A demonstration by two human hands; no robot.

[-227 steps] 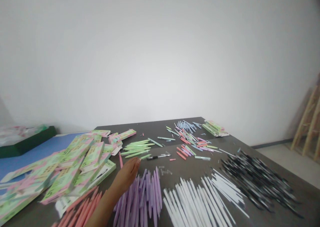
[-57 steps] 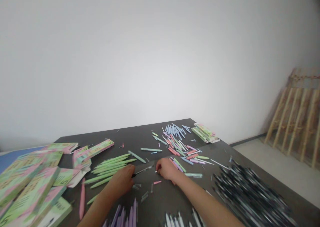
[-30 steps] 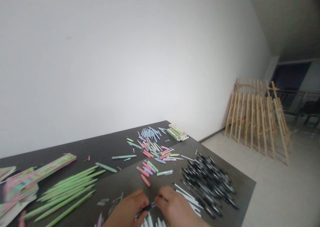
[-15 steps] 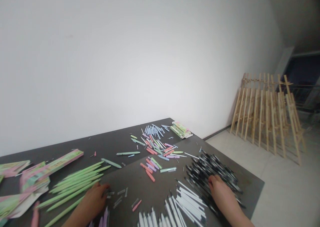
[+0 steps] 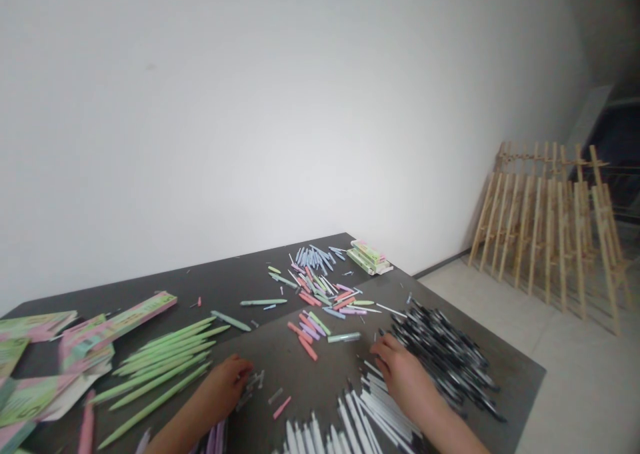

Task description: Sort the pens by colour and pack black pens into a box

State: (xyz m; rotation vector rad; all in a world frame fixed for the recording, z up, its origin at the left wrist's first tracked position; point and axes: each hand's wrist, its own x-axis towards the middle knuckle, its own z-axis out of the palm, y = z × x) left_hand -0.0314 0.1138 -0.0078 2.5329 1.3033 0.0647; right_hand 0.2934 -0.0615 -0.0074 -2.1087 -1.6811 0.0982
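- Head view, nearest first: white pen barrels (image 5: 350, 424) fan along the bottom edge of the dark table (image 5: 515, 374), with a few purple ones just left of them.
- Left hand (image 5: 227, 384) rests palm-down, fingers curled over the small clear clips (image 5: 255, 381); whether it pinches one I cannot tell.
- Right hand (image 5: 400, 371) lies between the white barrels and the black refill pile (image 5: 445, 357), fingertips touching the pile's near edge; fingers loosely bent, and a grip on anything is not visible.
- My judgement: pulling a single refill from the loose edge, rather than digging into the middle, would keep the heap from scattering.
- Lifting it by one end should leave the other end free for the left hand to meet.
- Left of the hands, green barrels (image 5: 165, 361) lie in a rough row, beside flat printed packets (image 5: 120, 317).
- Further off, mixed pastel pen parts (image 5: 320, 294) are strewn about.
- At the far corner, a small packet stack (image 5: 370, 257).
- Beyond the table, wooden easels (image 5: 550, 227) lean on the wall.
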